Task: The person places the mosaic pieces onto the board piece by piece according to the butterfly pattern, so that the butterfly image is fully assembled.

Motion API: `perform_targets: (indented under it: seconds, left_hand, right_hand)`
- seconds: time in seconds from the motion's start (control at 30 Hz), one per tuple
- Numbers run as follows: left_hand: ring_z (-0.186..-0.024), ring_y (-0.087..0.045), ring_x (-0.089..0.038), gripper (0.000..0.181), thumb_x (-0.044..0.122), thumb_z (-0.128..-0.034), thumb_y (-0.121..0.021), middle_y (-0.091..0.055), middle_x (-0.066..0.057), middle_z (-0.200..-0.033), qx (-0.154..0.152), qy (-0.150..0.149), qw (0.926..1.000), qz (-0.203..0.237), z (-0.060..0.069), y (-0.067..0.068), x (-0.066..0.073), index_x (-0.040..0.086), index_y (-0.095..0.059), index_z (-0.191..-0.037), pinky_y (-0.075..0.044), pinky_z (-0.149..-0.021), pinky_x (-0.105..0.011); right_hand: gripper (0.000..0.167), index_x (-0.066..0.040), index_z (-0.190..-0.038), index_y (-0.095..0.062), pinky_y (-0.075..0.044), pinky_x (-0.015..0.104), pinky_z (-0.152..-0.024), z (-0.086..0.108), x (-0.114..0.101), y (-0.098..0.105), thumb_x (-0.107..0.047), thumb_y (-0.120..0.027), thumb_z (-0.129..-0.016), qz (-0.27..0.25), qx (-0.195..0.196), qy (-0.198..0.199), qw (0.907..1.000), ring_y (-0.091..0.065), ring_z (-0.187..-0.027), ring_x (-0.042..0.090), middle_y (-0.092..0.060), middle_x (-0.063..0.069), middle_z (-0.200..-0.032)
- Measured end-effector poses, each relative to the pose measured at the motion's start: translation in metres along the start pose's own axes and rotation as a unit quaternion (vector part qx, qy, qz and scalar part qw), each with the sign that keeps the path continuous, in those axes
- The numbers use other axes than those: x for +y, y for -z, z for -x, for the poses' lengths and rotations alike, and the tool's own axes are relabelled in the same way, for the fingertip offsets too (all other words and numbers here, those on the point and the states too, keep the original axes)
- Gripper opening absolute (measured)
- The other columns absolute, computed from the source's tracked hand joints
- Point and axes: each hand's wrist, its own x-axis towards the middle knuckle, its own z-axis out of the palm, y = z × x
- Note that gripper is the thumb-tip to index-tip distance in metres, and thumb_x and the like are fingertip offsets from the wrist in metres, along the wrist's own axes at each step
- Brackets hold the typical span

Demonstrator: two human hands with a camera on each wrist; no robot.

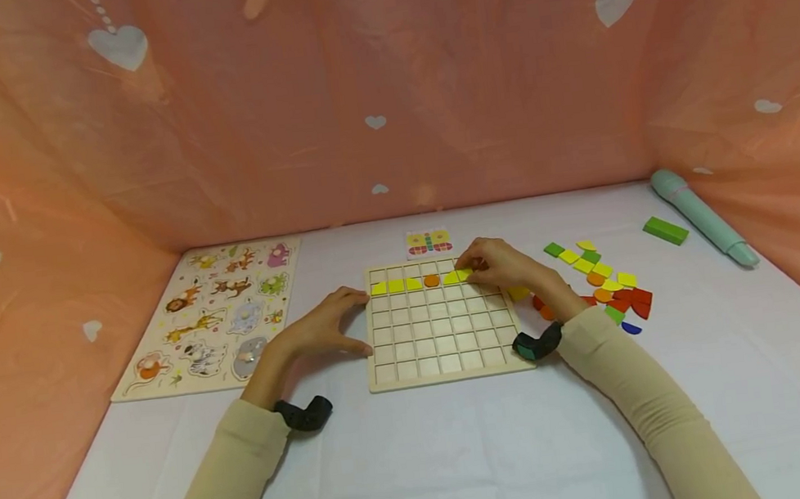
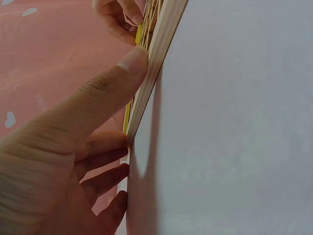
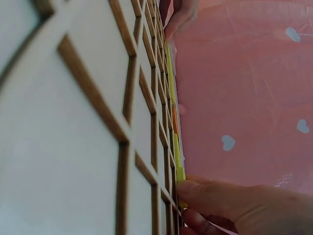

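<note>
A wooden grid board [image 1: 448, 347] lies flat in the middle. Along one of its upper rows sit yellow pieces [image 1: 395, 286] and an orange round piece [image 1: 431, 280]. The left hand [image 1: 323, 324] rests its thumb and fingertips on the board's left edge, fingers spread; the left wrist view shows the thumb of this hand [image 2: 58, 147] against the rim. At the right end of that row, the right hand [image 1: 509, 266] pinches a yellow piece [image 1: 457, 277]. In the right wrist view, this hand [image 3: 234, 203] has its thumb on the yellow piece [image 3: 180, 174].
Behind the board lies a butterfly picture card [image 1: 429, 243]. To the left is an animal puzzle board [image 1: 217, 303]. Loose coloured pieces [image 1: 627, 280] are scattered to the right, with a green block [image 1: 665, 230] and a mint microphone [image 1: 704, 219] farther right.
</note>
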Motion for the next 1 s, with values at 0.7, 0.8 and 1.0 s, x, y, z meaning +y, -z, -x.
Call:
perform_targets:
  seconds: [0.7,0.8,1.0]
  left_hand:
    - [-0.13,-0.034,-0.034,0.087,0.033,-0.07,-0.081,-0.04,-0.019,-0.135,0.0,0.0,1.0,-0.006,-0.0009,-0.0008,-0.0015,-0.004,-0.04,-0.136,-0.023,-0.112,-0.047]
    - [-0.131,-0.033,-0.033,0.087,0.033,-0.0694,-0.082,-0.039,-0.018,-0.136,0.0,0.004,1.0,-0.003,-0.0008,-0.0006,-0.0012,-0.004,-0.04,-0.137,-0.022,-0.112,-0.046]
    - [-0.13,-0.033,-0.034,0.087,0.033,-0.0696,-0.082,-0.039,-0.019,-0.136,0.002,0.004,1.0,-0.002,-0.0014,-0.0016,-0.0018,-0.004,-0.04,-0.137,-0.022,-0.112,-0.046]
  right_hand:
    - [0.026,0.001,-0.108,-0.066,-0.051,0.039,-0.084,0.0013,0.0006,-0.0003,-0.003,-0.067,-0.082,-0.009,0.004,-0.032,0.9994,-0.058,-0.092,0.025,-0.06,0.013,-0.102]
    - [0.026,0.001,-0.108,-0.066,-0.051,0.039,-0.084,0.0018,0.0004,-0.0001,-0.003,-0.067,-0.083,-0.01,0.004,-0.03,0.9995,-0.058,-0.093,0.025,-0.06,0.013,-0.103]
    - [0.032,0.004,-0.115,-0.062,-0.051,0.042,-0.086,0.0059,0.0,0.0082,-0.005,-0.066,-0.084,-0.04,0.016,-0.032,0.9985,-0.058,-0.095,0.029,-0.059,0.017,-0.105]
